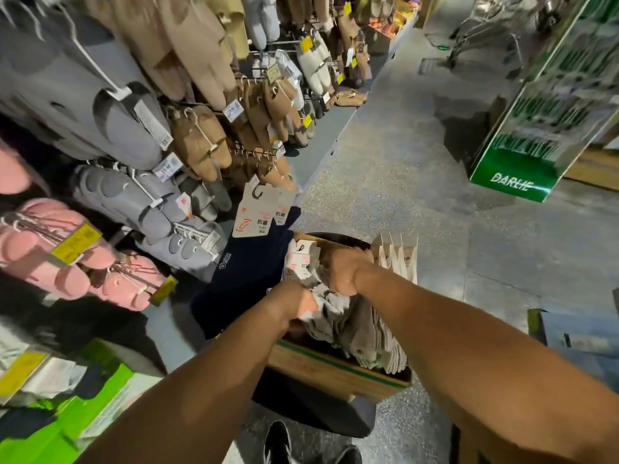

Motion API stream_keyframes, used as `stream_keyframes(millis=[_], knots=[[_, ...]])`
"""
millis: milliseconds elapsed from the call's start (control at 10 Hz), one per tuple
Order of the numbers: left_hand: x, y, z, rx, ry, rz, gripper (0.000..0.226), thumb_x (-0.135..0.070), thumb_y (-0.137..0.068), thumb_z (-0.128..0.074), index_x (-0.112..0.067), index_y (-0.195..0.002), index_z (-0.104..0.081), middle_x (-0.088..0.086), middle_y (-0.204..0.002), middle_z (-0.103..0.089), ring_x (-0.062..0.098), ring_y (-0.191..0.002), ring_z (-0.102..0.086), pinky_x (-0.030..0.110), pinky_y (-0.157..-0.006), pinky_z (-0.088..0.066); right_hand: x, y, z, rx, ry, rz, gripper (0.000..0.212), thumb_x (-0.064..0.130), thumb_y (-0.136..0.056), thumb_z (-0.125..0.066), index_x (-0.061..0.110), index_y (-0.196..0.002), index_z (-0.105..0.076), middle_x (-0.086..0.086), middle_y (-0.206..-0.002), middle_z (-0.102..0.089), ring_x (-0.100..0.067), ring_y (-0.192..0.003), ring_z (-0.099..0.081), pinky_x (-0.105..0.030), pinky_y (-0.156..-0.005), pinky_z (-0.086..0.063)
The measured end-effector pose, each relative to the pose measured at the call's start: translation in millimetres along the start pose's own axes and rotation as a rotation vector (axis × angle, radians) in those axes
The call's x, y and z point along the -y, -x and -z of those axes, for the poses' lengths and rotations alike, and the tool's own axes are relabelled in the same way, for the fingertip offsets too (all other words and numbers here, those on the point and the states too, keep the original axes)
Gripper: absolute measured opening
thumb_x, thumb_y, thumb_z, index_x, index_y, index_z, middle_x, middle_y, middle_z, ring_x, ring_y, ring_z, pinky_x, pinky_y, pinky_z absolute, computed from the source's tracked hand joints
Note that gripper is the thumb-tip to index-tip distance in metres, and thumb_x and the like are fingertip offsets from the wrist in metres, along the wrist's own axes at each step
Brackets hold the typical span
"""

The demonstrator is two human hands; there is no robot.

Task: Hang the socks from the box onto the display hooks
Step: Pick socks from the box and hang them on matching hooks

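A cardboard box (335,371) with a green stripe sits low in the middle, filled with grey and beige socks (365,333) on white header cards. My left hand (294,304) grips a bunch of the grey socks at the box's left side. Just above and to the right of it, my right hand (341,271) is curled round the same bunch. Navy socks (248,262) with white header cards (258,209) hang from a display hook on the rack beside the box. More carded socks (398,256) stand upright at the box's far end.
The rack on the left carries grey slippers (100,112), brown slippers (201,142) and pink slippers (50,249) on hooks with yellow price tags. A green Darlie display (522,162) stands across the grey aisle floor (385,169). Green boxes (77,413) lie at lower left. My shoes (278,443) are below the box.
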State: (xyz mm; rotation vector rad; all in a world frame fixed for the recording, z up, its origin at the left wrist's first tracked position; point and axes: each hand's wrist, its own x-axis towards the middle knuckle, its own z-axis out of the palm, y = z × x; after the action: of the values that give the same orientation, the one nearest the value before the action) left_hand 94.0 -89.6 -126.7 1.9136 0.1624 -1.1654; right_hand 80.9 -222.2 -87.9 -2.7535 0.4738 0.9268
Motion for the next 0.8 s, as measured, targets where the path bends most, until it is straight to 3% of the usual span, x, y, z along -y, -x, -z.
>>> stream_keyframes(millis=[100,200,300,400,500,600,700,800], knots=[[-6.1,4.1,4.0,0.024,0.043,-0.007,0.021,0.01,-0.093,-0.051,-0.006,-0.086,-0.061,0.009,-0.068,-0.057,0.02,-0.056,-0.055,0.024,-0.051,-0.044,-1.2,4.3,-3.6,0.006,-0.129,0.091,0.029,0.007,-0.09,-0.055,0.004,-0.118,-0.06,-0.012,-0.095,-0.063,-0.029,-0.097,-0.062,-0.034,-0.075,-0.051],[-22.0,12.1,3.8,0.009,0.005,0.041,0.041,0.004,-0.097,-0.051,0.005,-0.138,-0.051,0.003,-0.078,-0.053,0.015,-0.064,-0.053,0.028,-0.058,-0.051,-5.5,12.8,-12.4,0.029,-0.187,0.104,0.059,0.016,-0.085,-0.057,0.02,-0.141,-0.037,-0.007,-0.113,-0.061,-0.028,-0.103,-0.06,-0.043,-0.091,-0.053],[-21.3,8.8,0.5,0.051,-0.004,0.06,0.038,-0.004,-0.102,-0.045,0.002,-0.139,-0.051,0.006,-0.083,-0.055,0.021,-0.073,-0.057,0.034,-0.063,-0.052,-9.8,17.1,-18.9,0.095,-0.189,0.086,0.07,0.041,-0.082,-0.063,0.022,-0.144,-0.036,-0.009,-0.137,-0.052,-0.032,-0.131,-0.046,-0.053,-0.11,-0.037],[-25.1,5.6,1.7,0.036,0.171,0.139,0.038,-0.022,-0.105,-0.037,-0.003,-0.133,-0.053,0.017,-0.125,-0.064,0.029,-0.102,-0.066,0.041,-0.085,-0.056,-4.5,33.7,-20.6,0.149,-0.105,0.116,0.099,0.075,-0.072,-0.065,0.021,-0.149,-0.036,0.002,-0.156,-0.025,-0.027,-0.148,-0.018,-0.052,-0.116,-0.025],[-29.8,6.8,3.8,0.089,0.272,0.143,0.045,-0.033,-0.107,-0.031,-0.009,-0.141,-0.048,0.017,-0.13,-0.057,0.043,-0.126,-0.052,0.049,-0.1,-0.044,14.8,44.2,-26.4,0.102,0.047,0.102,0.078,0.06,-0.086,-0.063,0.01,-0.143,-0.046,-0.006,-0.154,-0.03,-0.031,-0.146,-0.021,-0.048,-0.117,-0.025],[-27.7,6.0,7.3,0.071,0.253,0.113,0.043,-0.035,-0.106,-0.03,-0.012,-0.136,-0.05,0.014,-0.112,-0.061,0.042,-0.109,-0.062,0.048,-0.096,-0.046,22.6,40.9,-31.0,0.023,0.034,0.046,0.065,0.023,-0.094,-0.062,0.004,-0.149,-0.033,-0.013,-0.153,-0.033,-0.031,-0.14,-0.031,-0.04,-0.116,-0.034],[-19.6,-4.0,16.3,0.09,0.175,0.107,0.045,-0.036,-0.104,-0.03,-0.009,-0.135,-0.049,0.018,-0.116,-0.07,0.035,-0.1,-0.07,0.044,-0.098,-0.043,20.5,40.1,-23.0,-0.05,-0.112,-0.034,0.078,-0.001,-0.09,-0.055,0.007,-0.156,-0.013,-0.013,-0.156,-0.031,-0.031,-0.142,-0.034,-0.036,-0.115,-0.036],[-13.8,-8.1,20.3,0.112,0.17,0.109,0.04,-0.033,-0.103,-0.033,-0.005,-0.125,-0.052,0.017,-0.1,-0.073,0.034,-0.093,-0.071,0.043,-0.096,-0.047,16.3,39.6,-6.1,-0.117,-0.241,-0.096,0.08,0.007,-0.09,-0.062,0.013,-0.156,-0.017,-0.01,-0.147,-0.044,-0.027,-0.131,-0.048,-0.029,-0.1,-0.049]])
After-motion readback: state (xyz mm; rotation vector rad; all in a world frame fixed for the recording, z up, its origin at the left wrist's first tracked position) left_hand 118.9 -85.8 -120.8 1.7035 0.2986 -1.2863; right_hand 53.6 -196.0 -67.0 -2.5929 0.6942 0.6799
